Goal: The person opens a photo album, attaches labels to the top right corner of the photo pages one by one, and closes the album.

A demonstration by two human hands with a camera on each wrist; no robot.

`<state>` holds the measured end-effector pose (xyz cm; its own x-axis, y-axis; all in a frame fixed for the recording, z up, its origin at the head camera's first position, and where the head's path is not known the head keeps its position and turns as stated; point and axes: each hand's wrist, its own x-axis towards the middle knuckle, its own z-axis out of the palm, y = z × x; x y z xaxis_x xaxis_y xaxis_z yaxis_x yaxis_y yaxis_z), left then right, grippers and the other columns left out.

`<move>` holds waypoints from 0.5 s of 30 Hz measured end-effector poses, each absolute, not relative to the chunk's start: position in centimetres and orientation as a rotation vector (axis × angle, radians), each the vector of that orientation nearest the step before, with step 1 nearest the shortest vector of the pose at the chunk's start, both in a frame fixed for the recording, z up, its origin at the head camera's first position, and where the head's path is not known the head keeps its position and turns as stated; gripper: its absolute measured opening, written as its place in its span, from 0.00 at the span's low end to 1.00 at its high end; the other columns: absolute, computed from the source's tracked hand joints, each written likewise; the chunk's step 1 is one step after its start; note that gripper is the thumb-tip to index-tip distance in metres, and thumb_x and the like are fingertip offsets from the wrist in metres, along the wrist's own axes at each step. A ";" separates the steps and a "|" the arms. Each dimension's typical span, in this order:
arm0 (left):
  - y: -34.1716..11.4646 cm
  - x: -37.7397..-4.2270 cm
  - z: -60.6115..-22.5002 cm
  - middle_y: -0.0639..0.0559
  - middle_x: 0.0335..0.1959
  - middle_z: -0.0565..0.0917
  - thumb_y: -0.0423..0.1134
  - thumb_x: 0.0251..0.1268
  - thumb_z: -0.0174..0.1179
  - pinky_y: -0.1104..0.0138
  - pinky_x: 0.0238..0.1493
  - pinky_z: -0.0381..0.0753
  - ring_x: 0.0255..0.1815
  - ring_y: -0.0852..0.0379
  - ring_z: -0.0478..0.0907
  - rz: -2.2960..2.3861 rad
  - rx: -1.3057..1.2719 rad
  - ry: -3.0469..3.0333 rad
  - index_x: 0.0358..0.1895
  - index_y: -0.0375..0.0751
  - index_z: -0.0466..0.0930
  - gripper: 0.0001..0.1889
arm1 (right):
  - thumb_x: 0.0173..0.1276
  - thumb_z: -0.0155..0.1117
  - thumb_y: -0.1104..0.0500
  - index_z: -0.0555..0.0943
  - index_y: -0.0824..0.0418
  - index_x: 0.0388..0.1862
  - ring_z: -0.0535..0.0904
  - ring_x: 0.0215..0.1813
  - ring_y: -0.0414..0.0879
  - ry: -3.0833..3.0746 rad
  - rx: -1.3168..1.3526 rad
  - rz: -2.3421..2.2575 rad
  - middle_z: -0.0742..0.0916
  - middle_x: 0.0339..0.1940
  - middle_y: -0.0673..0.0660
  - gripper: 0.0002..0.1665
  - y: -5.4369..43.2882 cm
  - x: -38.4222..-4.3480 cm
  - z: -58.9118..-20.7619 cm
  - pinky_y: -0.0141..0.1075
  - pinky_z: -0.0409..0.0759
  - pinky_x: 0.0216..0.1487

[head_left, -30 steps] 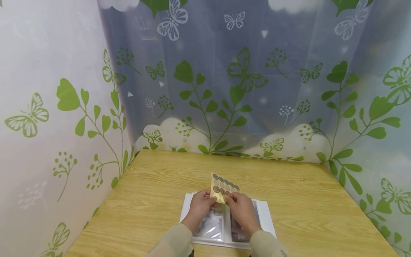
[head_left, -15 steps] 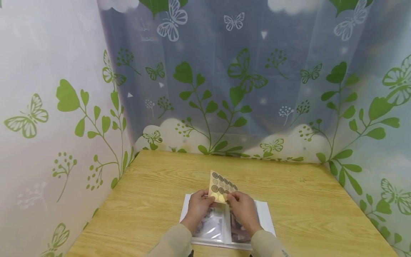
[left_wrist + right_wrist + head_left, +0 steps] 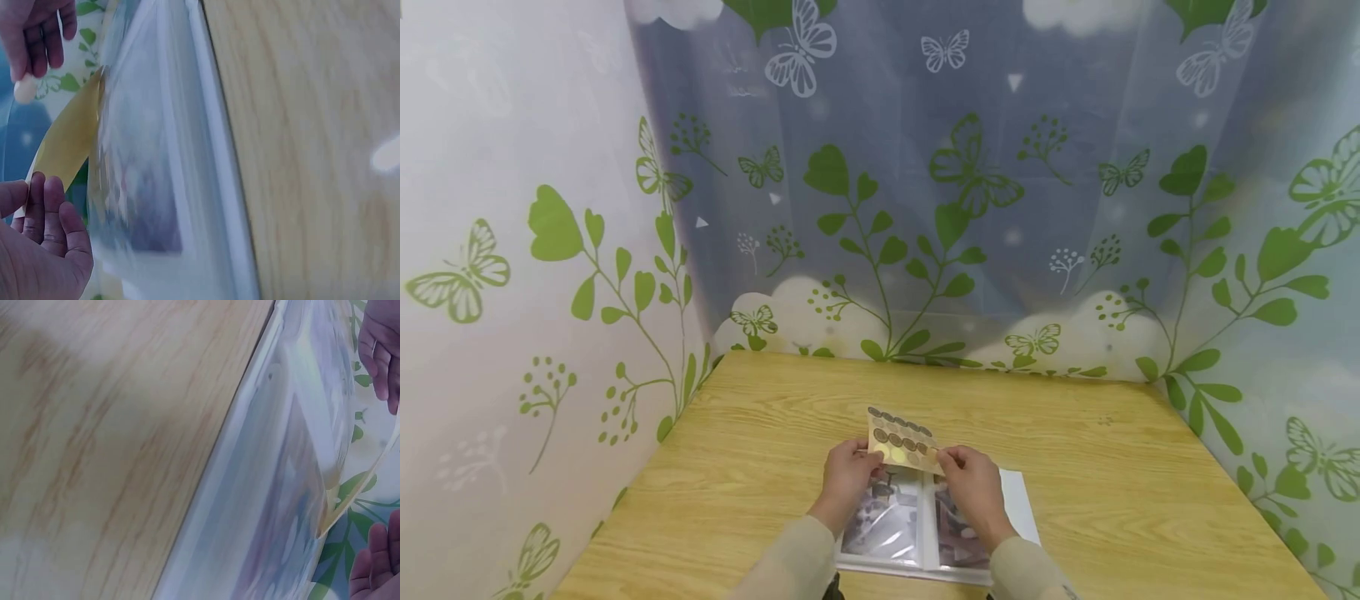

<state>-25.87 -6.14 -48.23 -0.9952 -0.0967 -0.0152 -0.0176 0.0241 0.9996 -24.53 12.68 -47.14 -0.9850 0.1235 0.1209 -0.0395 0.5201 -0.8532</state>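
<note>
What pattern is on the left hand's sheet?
The sheet has rows of dark and pale circles, clearest in the head view.

Even light fills the head view; glare streaks the plastic pocket [image 3: 880, 533]. Both wrist views are hazy, bluish, softly blurred.
</note>
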 end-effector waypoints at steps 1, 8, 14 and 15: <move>-6.3 -26.1 -48.2 0.37 0.32 0.85 0.24 0.64 0.59 0.57 0.40 0.87 0.33 0.45 0.84 -2.141 0.132 -2.207 0.50 0.20 0.76 0.14 | 0.72 0.62 0.55 0.86 0.63 0.39 0.74 0.27 0.43 -2.593 -0.072 1.449 0.84 0.29 0.56 0.12 12.7 -24.5 -47.1 0.36 0.74 0.27; -8.0 -27.5 -48.2 0.37 0.34 0.87 0.26 0.66 0.59 0.55 0.41 0.86 0.36 0.40 0.85 -1.954 0.145 -2.323 0.50 0.22 0.77 0.12 | 0.71 0.62 0.55 0.86 0.62 0.38 0.74 0.29 0.43 -2.608 -0.080 1.395 0.84 0.28 0.54 0.12 13.1 -24.6 -47.3 0.36 0.74 0.30; -8.8 -28.5 -47.9 0.38 0.31 0.87 0.26 0.66 0.59 0.57 0.38 0.86 0.33 0.41 0.85 -1.883 0.133 -2.370 0.51 0.21 0.77 0.13 | 0.71 0.63 0.55 0.87 0.61 0.38 0.73 0.28 0.43 -2.599 -0.082 1.387 0.84 0.28 0.51 0.11 13.3 -24.5 -47.4 0.36 0.73 0.29; -8.9 -28.7 -47.9 0.38 0.30 0.87 0.26 0.66 0.59 0.57 0.37 0.86 0.32 0.42 0.85 -1.872 0.130 -2.376 0.51 0.21 0.77 0.13 | 0.71 0.63 0.55 0.87 0.61 0.38 0.73 0.28 0.43 -2.599 -0.088 1.391 0.84 0.28 0.51 0.11 13.3 -24.5 -47.4 0.36 0.73 0.29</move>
